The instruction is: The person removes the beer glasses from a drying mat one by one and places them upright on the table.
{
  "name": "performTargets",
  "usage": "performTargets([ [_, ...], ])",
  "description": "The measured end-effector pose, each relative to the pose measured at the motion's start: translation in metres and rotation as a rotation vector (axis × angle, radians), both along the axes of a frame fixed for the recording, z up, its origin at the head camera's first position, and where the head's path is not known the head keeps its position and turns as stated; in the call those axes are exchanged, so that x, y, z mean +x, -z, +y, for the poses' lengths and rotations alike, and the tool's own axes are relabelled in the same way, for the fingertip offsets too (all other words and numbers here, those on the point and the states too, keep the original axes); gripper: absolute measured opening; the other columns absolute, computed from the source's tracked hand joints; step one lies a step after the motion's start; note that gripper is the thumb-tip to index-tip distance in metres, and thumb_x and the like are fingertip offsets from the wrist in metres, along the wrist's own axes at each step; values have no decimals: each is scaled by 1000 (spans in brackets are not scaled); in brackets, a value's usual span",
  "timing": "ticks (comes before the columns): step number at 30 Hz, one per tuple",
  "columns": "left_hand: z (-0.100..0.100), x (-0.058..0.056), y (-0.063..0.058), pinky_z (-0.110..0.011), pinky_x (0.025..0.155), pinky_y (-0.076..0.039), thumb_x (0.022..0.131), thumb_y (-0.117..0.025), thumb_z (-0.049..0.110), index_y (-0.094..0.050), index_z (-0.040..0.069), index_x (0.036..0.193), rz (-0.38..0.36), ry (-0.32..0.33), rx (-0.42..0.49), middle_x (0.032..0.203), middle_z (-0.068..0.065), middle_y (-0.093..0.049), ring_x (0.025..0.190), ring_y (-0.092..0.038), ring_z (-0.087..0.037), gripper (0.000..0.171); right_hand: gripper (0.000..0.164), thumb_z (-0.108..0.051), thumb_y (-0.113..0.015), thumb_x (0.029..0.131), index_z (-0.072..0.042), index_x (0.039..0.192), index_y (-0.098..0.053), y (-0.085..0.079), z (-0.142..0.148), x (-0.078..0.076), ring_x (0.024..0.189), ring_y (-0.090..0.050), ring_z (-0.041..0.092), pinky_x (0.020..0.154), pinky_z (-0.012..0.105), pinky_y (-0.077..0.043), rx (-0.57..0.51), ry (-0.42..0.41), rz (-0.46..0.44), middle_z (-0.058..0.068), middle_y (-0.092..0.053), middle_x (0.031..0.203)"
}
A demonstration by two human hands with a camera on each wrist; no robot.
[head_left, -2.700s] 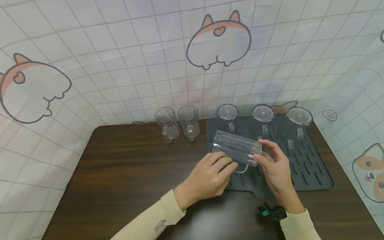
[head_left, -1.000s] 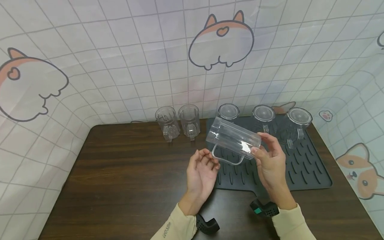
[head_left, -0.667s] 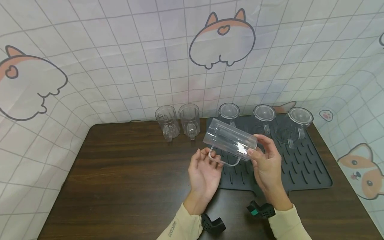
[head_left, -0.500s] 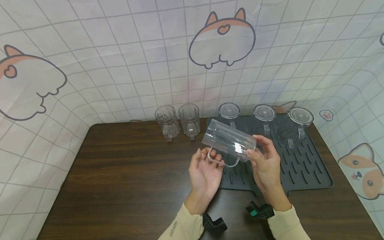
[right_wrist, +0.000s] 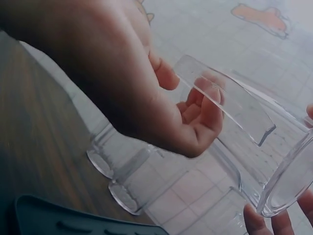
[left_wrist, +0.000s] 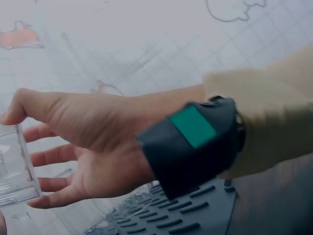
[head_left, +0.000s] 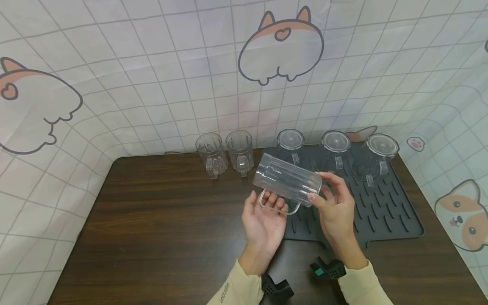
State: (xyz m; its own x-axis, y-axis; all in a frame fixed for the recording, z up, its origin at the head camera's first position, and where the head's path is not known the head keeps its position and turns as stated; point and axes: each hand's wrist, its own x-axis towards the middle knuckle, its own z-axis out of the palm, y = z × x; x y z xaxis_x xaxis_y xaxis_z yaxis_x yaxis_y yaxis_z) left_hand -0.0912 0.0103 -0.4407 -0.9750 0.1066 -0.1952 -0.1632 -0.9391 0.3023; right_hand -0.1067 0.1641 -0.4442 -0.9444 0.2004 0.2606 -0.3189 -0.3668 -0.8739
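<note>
A clear glass mug point(head_left: 287, 178) lies tilted on its side in the air over the drying mat's left part, its handle point(head_left: 280, 211) hanging toward the person. Palm up, my left hand point(head_left: 264, 226) has its fingers curled through that handle, which the right wrist view shows close up. My right hand point(head_left: 337, 212) grips the mug's right end, thumb in front and fingers behind. The left wrist view shows the same right hand point(left_wrist: 93, 125) with its fingers spread round the end of the glass.
Two upright glass mugs point(head_left: 240, 148) stand at the table's back edge, left of the dark grey drying mat point(head_left: 392, 212). Three more mugs point(head_left: 335, 142) stand upside down along the mat's back. A patterned cloth wall point(head_left: 171, 84) rises behind the brown wooden table point(head_left: 152, 220).
My left hand has turned from palm down beside the mug to palm up, its fingers going into the handle. The mug and both hands have since shifted slightly left and toward the person.
</note>
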Motion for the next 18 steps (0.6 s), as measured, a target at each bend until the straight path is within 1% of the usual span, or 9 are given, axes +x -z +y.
performTargets([
  [4,-2,0,1,-24,73,-39,109,-27,35,-48,17,88,-12,2,24,78,6,-49,73,-42,-12,35,58,29,-60,76,-2,125,-63,2,1,1,109,-59,20,81,21,-62,30,-11,57,7,-57,132],
  [9,-4,1,2,-25,73,-33,111,-24,31,-45,17,85,28,43,37,76,7,-41,72,-34,-12,36,58,29,-61,76,2,128,-61,4,1,1,111,-59,21,85,22,-62,46,-22,120,7,-59,133],
  [14,-5,1,2,-24,73,-31,112,-23,31,-45,19,86,61,63,49,75,8,-42,71,-34,-11,36,59,30,-61,76,6,129,-58,7,1,0,112,-59,20,87,22,-62,72,-19,146,7,-58,133],
  [18,-6,0,2,-23,72,-32,113,-24,32,-45,20,87,78,74,38,74,10,-43,70,-35,-9,36,60,30,-61,75,8,130,-57,8,2,-1,112,-61,18,90,23,-61,91,-16,163,5,-58,133],
])
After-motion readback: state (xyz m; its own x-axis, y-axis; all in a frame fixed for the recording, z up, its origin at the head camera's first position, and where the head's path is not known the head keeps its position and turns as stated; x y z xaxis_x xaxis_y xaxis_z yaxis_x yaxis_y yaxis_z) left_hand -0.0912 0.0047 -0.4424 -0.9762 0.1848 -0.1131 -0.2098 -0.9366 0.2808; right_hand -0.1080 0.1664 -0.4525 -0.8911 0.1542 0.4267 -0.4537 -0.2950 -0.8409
